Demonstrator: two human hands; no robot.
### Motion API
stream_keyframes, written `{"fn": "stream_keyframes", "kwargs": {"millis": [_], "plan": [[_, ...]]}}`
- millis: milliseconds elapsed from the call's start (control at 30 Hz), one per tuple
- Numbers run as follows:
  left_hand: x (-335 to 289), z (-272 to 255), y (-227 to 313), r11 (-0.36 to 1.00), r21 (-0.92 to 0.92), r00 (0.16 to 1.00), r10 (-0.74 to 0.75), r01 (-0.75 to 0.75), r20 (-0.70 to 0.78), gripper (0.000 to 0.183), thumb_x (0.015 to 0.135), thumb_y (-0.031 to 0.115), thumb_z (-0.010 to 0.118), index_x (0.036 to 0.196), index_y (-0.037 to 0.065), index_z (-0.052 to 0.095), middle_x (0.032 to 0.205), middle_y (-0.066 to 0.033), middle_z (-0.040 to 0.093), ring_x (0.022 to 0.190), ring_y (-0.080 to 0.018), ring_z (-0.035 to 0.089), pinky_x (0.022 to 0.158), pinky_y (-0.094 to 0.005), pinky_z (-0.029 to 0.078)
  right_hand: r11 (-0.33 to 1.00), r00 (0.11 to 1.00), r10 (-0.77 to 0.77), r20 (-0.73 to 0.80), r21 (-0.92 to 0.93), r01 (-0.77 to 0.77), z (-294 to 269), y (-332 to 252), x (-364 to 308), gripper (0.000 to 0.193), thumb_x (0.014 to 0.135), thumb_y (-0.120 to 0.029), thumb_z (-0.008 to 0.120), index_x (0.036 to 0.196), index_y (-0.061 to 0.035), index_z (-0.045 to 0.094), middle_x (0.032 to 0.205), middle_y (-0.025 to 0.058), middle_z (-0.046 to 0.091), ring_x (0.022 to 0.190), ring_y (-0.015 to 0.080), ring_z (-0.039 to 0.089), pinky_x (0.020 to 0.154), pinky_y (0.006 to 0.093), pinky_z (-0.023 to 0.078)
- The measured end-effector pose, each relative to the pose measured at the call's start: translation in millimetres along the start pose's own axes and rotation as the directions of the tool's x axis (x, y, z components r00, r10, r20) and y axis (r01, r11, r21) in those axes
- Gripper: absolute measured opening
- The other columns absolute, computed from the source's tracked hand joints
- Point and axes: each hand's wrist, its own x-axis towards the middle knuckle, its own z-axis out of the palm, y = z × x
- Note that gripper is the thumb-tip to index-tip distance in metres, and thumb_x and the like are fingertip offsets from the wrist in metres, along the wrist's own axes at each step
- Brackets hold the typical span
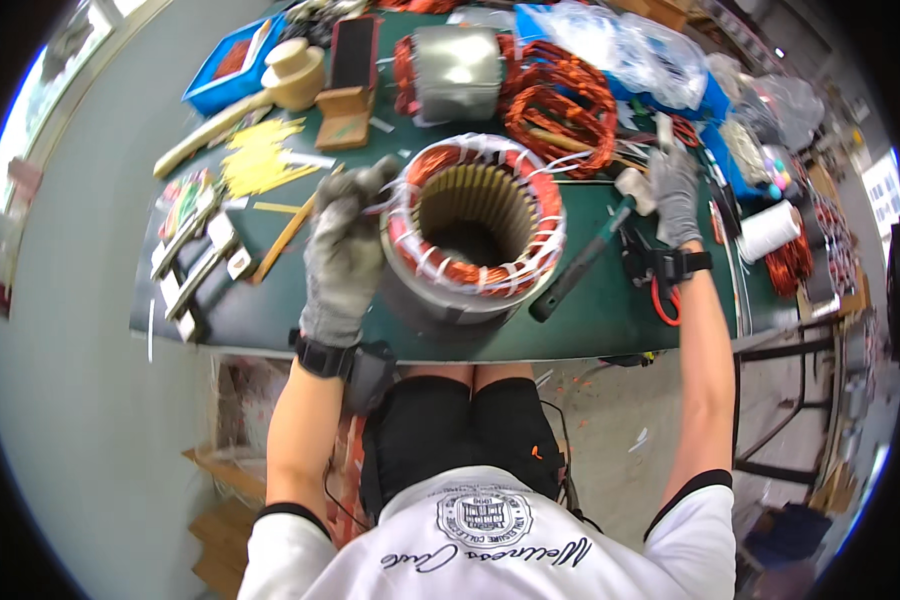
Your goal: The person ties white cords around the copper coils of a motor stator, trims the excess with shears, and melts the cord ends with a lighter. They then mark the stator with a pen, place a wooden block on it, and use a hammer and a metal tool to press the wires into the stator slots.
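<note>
A motor stator (410,285) stands upright on the green bench in front of me. A ring of copper windings (407,215), laced with white cord, crowns its slotted bore. At its left side is my left hand (345,235) in a grey glove, blurred, its fingers curled in near the winding's rim. What they pinch, if anything, is hidden. My right hand (678,190), also gloved, reaches among the tools at the right. Its fingers are closed around something, and a small pale piece (664,128) shows beyond the fingertips. A hammer (590,255) lies between stator and right hand.
Red-handled scissors (667,302) and a white thread spool (768,232) lie at the right. Behind stand another stator (458,72) and copper coils (570,105). Left are yellow strips (260,160), a metal fixture (202,262), a wooden block (345,118) and a blue tray (205,92).
</note>
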Motion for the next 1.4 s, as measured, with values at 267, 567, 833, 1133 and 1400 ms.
{"fn": "stream_keyframes", "kwargs": {"millis": [267,567,833,1133,1400], "plan": [[-3.0,2.3,2.2,0.994,-0.093,0.998,-0.057,0.055,-0.018,0.031,0.095,0.023,0.047,0.120,0.005,0.047,0.075,-0.0036,0.049,0.076,-0.0142,0.050,0.081,-0.0312,0.045,0.962,0.875,0.253,0.412,-0.007,-0.275,10.9,98.9,-8.0,0.063,0.070,-0.013,0.064,0.128,-0.0076,0.041,0.102,0.0181,0.057,0.082,0.0289,0.058,0.074,0.0366,0.050],[-1.5,2.7,-5.4,0.998,0.013,0.987,-0.057,0.059,-0.152,0.026,0.096,0.032,0.044,0.102,0.009,0.055,0.064,0.0049,0.027,0.058,-0.0069,0.027,0.056,-0.0212,0.028,0.742,0.974,-0.047,0.220,0.661,-0.114,-151.2,-68.9,-47.4,0.042,0.092,-0.030,0.047,0.129,-0.0097,0.045,0.077,0.0021,0.056,0.054,0.0083,0.052,0.045,0.0212,0.042],[2.5,2.1,-14.7,0.994,-0.082,0.990,-0.079,0.070,-0.115,0.021,0.094,0.027,0.049,0.096,0.007,0.056,0.063,0.0059,0.028,0.058,-0.0067,0.027,0.057,-0.0202,0.028,0.743,0.675,-0.644,0.361,0.506,0.438,-145.4,-125.3,-45.7,0.047,0.092,-0.028,0.048,0.131,-0.0031,0.043,0.120,0.0159,0.056,0.107,0.0237,0.056,0.092,0.0286,0.040],[-0.3,-7.9,-15.2,0.995,-0.091,0.998,-0.042,0.038,-0.047,0.026,0.095,0.030,0.046,0.099,0.006,0.054,0.066,0.0058,0.029,0.060,-0.0058,0.028,0.058,-0.0196,0.028,0.770,0.677,-0.588,0.443,0.565,0.298,-146.5,-142.8,-33.6,0.043,0.094,-0.028,0.047,0.132,-0.0079,0.045,0.105,0.0047,0.061,0.078,0.0128,0.053,0.078,0.0251,0.045],[-7.5,-6.0,-17.7,0.988,-0.151,0.996,-0.031,0.017,-0.089,0.023,0.095,0.026,0.046,0.099,0.005,0.054,0.066,0.0047,0.033,0.061,-0.0060,0.032,0.058,-0.0190,0.030,0.796,0.617,-0.593,0.518,0.493,0.351,-163.6,-183.3,-47.9,0.039,0.090,-0.021,0.050,0.128,-0.0116,0.050,0.115,0.0112,0.060,0.104,0.0191,0.057,0.090,0.0292,0.043]]}}
